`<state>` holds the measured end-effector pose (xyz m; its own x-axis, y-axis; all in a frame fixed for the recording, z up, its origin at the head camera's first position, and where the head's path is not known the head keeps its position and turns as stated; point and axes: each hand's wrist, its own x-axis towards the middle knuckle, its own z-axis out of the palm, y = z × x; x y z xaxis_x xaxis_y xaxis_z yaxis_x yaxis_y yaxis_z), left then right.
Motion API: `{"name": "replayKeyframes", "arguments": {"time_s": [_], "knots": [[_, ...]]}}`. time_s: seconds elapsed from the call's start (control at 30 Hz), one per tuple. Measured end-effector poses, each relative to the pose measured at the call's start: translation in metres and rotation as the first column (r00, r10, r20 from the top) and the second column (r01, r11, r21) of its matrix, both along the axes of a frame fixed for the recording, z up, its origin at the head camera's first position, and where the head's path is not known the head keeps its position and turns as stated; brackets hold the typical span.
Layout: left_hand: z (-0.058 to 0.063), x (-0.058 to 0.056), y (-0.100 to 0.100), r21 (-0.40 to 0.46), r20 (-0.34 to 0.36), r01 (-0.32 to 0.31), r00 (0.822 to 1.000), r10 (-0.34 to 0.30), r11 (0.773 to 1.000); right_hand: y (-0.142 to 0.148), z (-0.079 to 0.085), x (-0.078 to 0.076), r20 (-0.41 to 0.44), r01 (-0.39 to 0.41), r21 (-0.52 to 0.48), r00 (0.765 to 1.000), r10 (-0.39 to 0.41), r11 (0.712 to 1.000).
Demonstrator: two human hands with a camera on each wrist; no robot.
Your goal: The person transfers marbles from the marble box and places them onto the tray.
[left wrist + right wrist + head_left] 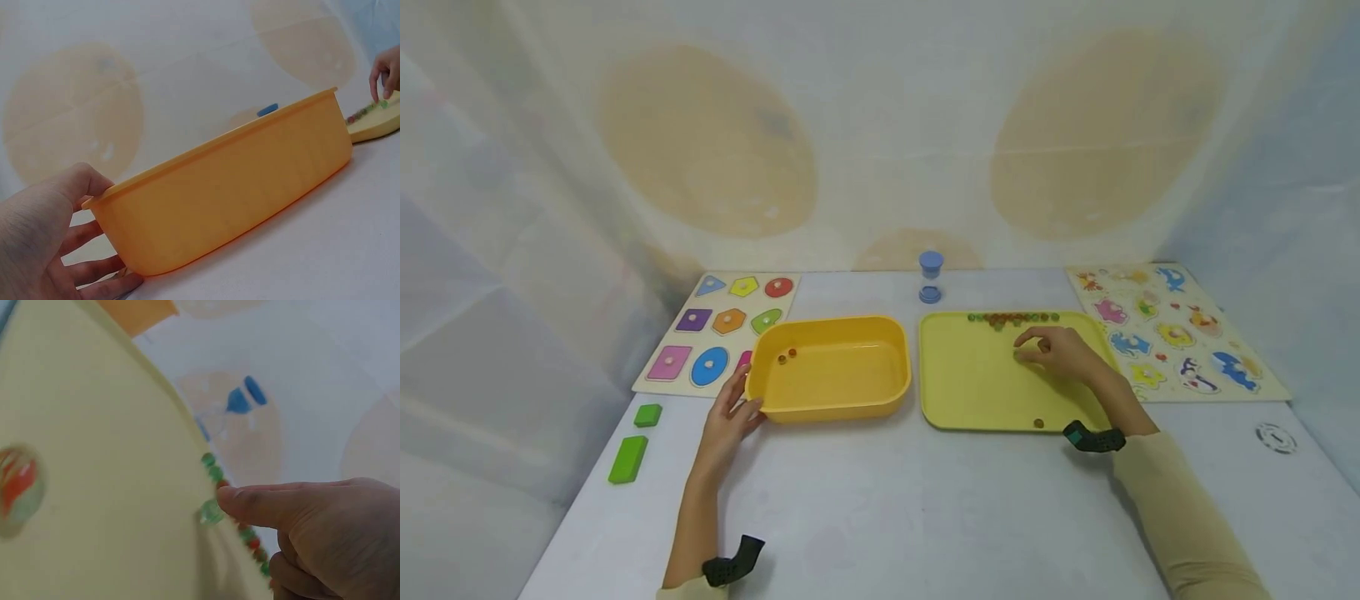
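Note:
My left hand (727, 425) holds the left end of a yellow-orange plastic basin (827, 408). In the left wrist view its bent thumb touches the rim, and its other fingers lie against the outer wall. A few small reddish-brown marbles (792, 353) lie inside the basin. Over a yellow-green tray (962, 383), my right hand (1060, 352) pinches a green glass marble (211, 512) at its fingertips; the thumb-side contact is partly hidden. Green and red marbles (1011, 318) line the tray's back edge. Another marble (1038, 423) sits by the front edge.
A shapes puzzle board (681, 342) lies behind and left of the basin, and an animal puzzle board (1180, 333) right of the tray. A blue sand timer (930, 279) stands at the back. Green blocks (628, 459) are far left; a round printed mark (1275, 438) is far right.

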<state>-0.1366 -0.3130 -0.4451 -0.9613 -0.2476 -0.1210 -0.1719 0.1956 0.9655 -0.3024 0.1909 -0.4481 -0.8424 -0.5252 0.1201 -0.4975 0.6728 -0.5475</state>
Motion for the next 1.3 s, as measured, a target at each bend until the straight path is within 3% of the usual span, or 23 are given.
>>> {"name": "replayKeyframes", "arguments": {"time_s": [0.2,0.4,0.53,0.7,0.83,0.93,1.07,1.3], "knots": [[0.0,0.002,0.001,-0.009,0.003,-0.009,1.0,0.009,1.0,-0.027,0.032,-0.005,-0.107,-0.05,-0.095,0.993,0.04,0.994],[0.0,0.003,-0.003,-0.01,-0.013,-0.009,1.0,0.009,1.0,-0.106,0.062,-0.018,-0.103,-0.171,-0.124,0.982,0.159,0.977],[-0.003,0.004,-0.004,-0.001,-0.02,-0.011,1.0,0.011,1.0,-0.167,0.074,-0.025,-0.129,-0.313,-0.104,0.945,0.3,0.944],[-0.004,0.006,-0.003,0.029,-0.026,0.002,1.0,-0.001,1.0,-0.236,0.087,-0.022,-0.135,-0.457,0.026,0.88,0.456,0.889],[-0.003,0.005,-0.002,0.031,-0.029,-0.003,1.0,0.004,1.0,-0.28,0.087,-0.019,-0.085,-0.526,0.103,0.841,0.534,0.844],[-0.004,0.004,-0.001,0.025,-0.018,-0.008,1.0,0.008,1.0,-0.305,0.083,-0.019,-0.015,-0.553,0.125,0.829,0.559,0.824],[-0.007,0.002,0.002,0.03,-0.009,-0.011,1.0,0.012,0.999,-0.326,0.072,-0.02,0.046,-0.561,0.152,0.826,0.561,0.814],[-0.007,0.0,0.008,0.052,-0.016,0.003,1.0,-0.002,0.999,-0.343,0.052,-0.024,0.091,-0.532,0.213,0.846,0.526,0.819]]}}
